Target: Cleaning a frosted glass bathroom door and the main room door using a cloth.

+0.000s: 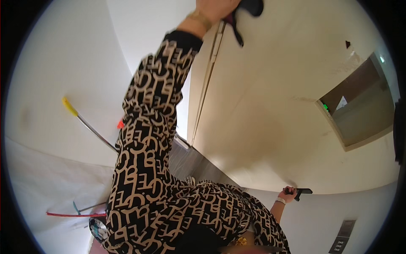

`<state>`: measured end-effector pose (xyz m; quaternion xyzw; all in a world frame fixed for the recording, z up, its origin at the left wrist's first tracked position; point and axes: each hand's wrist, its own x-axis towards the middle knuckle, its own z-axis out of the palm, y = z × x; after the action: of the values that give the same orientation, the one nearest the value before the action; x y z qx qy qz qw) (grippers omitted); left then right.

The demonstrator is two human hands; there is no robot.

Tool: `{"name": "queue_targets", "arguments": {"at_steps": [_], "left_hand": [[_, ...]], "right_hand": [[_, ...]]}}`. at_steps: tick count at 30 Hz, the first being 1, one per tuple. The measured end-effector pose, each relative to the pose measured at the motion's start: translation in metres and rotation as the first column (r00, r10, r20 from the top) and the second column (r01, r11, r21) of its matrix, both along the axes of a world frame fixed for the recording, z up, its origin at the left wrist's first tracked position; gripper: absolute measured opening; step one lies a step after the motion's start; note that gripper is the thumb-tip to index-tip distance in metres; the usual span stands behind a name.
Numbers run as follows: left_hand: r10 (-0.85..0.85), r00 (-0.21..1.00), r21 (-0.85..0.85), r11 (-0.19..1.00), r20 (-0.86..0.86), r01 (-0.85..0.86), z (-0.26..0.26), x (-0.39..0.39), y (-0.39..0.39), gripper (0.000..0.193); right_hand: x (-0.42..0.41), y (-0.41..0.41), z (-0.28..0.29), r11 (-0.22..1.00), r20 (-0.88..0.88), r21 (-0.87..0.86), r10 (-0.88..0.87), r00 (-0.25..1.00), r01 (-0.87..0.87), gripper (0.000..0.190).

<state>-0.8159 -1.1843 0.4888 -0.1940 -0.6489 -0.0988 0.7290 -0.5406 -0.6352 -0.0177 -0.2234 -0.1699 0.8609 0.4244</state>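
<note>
My left hand (216,10) is at the top edge, partly cut off, with a band at its wrist. It is closed around a black object (237,31) with dark prongs and a dark red part; what it is cannot be made out. Close by runs the hinge side of a cream door (269,79), with a metal hinge (217,41). On the lower right, my right hand (288,194) grips a black lever door handle (303,190) at the door's other edge. A pale bracelet circles that wrist.
The door has a glass window (361,111). A wall switch panel (343,233) sits at lower right. On the left are a metal rod with a yellow grip (70,107), a red stick (74,215) and a teal-ended tool (76,208). Grey floor (203,162) shows below the door.
</note>
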Motion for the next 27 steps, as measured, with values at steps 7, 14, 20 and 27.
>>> {"name": "queue_targets", "arguments": {"at_steps": [7,14,20,27], "left_hand": [[-0.203,0.976,0.15,0.97,0.072,0.191,-0.111,-0.017,-0.003,0.037],[-0.295,0.663,0.479,0.871,0.688,-0.109,-0.428,-0.003,0.048,0.036],[-0.769,0.319,0.808,0.405,0.554,-0.429,-0.479,0.009,0.05,0.056],[-0.474,0.781,0.725,0.687,0.406,0.04,-0.327,0.037,0.139,0.061]], "right_hand": [[0.011,0.005,0.015,0.998,0.019,0.005,-0.057,0.998,0.057,0.016],[0.022,0.011,0.04,0.985,0.106,-0.095,-0.137,0.985,0.147,0.019],[0.006,-0.008,0.051,0.991,0.11,-0.097,-0.084,0.99,0.095,0.019],[0.012,-0.01,0.052,0.991,0.131,-0.049,-0.117,0.985,0.124,0.019]]}}
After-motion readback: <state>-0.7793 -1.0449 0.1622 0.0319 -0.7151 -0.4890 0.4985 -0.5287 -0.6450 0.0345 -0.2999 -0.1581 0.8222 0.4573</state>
